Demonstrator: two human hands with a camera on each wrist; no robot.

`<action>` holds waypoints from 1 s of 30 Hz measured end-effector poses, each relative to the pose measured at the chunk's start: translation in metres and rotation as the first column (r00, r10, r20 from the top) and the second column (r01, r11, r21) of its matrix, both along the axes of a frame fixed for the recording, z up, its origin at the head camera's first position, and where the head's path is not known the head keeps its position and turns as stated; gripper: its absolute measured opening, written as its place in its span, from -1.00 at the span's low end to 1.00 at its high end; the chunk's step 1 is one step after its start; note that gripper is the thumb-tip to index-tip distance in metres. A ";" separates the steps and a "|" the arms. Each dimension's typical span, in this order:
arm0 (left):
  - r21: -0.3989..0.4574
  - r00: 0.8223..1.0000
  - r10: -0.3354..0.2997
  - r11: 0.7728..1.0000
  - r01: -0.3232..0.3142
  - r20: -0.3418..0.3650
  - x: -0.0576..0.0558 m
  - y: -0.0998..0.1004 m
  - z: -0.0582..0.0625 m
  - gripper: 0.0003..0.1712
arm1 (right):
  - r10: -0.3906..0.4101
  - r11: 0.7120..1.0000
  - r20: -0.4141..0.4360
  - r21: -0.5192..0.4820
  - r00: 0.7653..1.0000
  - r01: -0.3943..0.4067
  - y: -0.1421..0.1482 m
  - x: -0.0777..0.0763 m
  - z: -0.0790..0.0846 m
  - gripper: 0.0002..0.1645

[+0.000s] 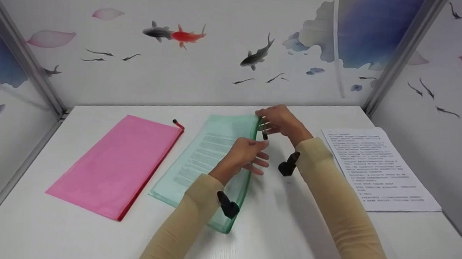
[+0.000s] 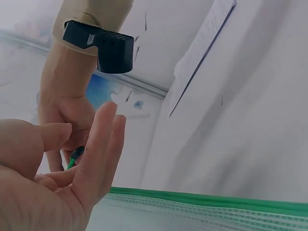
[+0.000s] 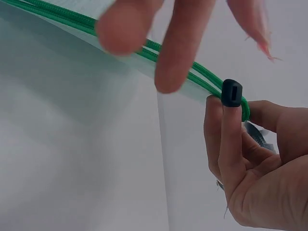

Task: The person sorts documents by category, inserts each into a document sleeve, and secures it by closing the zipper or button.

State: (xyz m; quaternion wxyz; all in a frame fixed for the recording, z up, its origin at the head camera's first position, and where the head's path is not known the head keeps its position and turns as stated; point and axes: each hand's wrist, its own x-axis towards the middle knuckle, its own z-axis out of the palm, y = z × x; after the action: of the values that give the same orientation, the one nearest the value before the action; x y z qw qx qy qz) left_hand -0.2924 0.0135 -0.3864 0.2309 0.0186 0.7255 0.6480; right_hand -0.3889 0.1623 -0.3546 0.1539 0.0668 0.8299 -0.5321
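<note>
A translucent green zip file bag [image 1: 229,123] lies slanted on the table with printed paper [image 1: 207,150] inside it. My right hand [image 1: 278,118] pinches the far right corner between thumb and fingertips. In the right wrist view, my right hand [image 3: 255,159] grips the looped end of the green zip edge [image 3: 72,18], with the black zip pull [image 3: 232,93] in front of a finger. My left hand [image 1: 245,157] is over the bag's zip side, a little nearer. In the left wrist view, my left hand [image 2: 62,178] has its fingers extended and grips nothing.
To the left lies a pink zip bag [image 1: 102,165] with a red zip edge and a red pull [image 1: 178,124]. A stack of printed sheets [image 1: 378,172] lies at the right. A patterned wall [image 1: 218,76] stands behind the white table [image 1: 280,238].
</note>
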 end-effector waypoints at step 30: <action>0.120 0.989 0.145 0.982 -0.148 0.039 -0.009 0.010 0.002 -0.55 | -0.005 1.000 -0.033 -0.005 0.999 0.005 -0.003 0.010 0.006 -0.54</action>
State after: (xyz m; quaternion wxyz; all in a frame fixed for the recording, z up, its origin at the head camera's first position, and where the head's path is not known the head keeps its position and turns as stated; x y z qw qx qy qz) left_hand -0.3011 0.0230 -0.3840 0.1920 -0.0306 0.6803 0.7067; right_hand -0.3791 0.1594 -0.3487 0.1391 0.0596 0.8309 -0.5355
